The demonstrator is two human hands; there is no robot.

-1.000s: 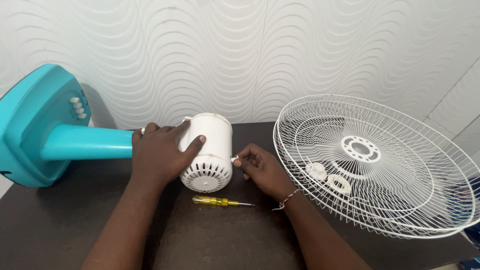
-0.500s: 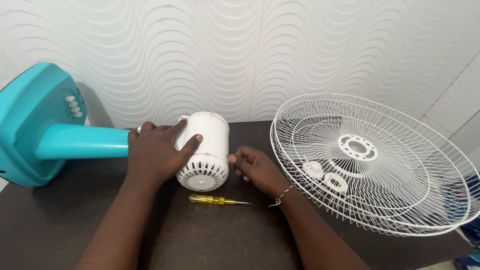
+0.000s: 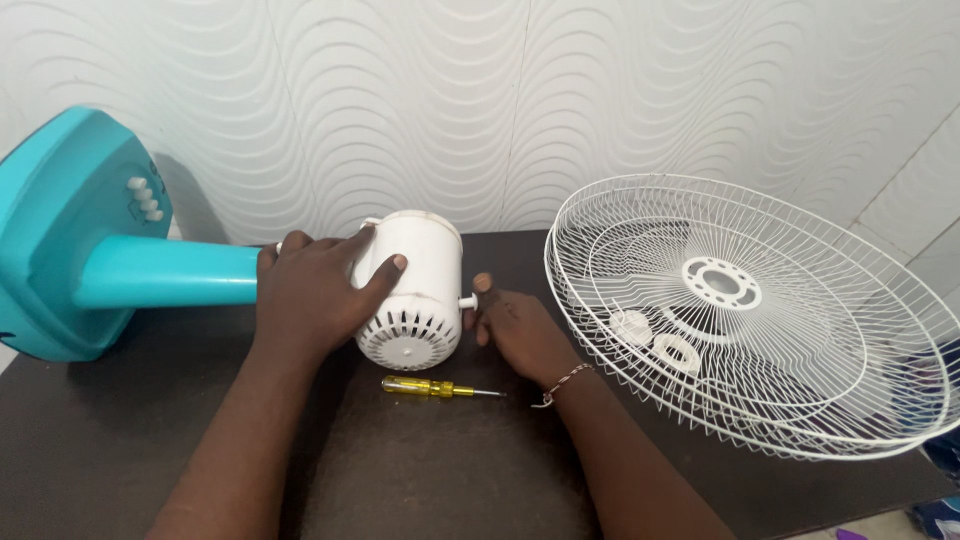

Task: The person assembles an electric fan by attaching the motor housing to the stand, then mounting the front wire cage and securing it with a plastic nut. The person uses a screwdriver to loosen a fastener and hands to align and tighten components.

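A white fan motor housing (image 3: 425,285) lies on its side on the dark table (image 3: 400,470), joined to a teal stand and base (image 3: 80,250) at the left. My left hand (image 3: 310,300) lies over the housing's left side and holds it. My right hand (image 3: 510,325) is at the housing's right side, fingertips pinching a small white knob (image 3: 466,301) that sticks out of it. A yellow-handled screwdriver (image 3: 435,388) lies on the table just in front of the housing, between my forearms.
Two white wire fan guards (image 3: 760,310) lie stacked at the right, overhanging the table's edge, with two white ring-shaped nuts (image 3: 655,340) resting inside. A white wavy-patterned wall (image 3: 480,100) stands right behind the table.
My right hand has shifted slightly along the housing's side and the white knob now shows clearly beside my fingertips. The left hand stays on the housing.
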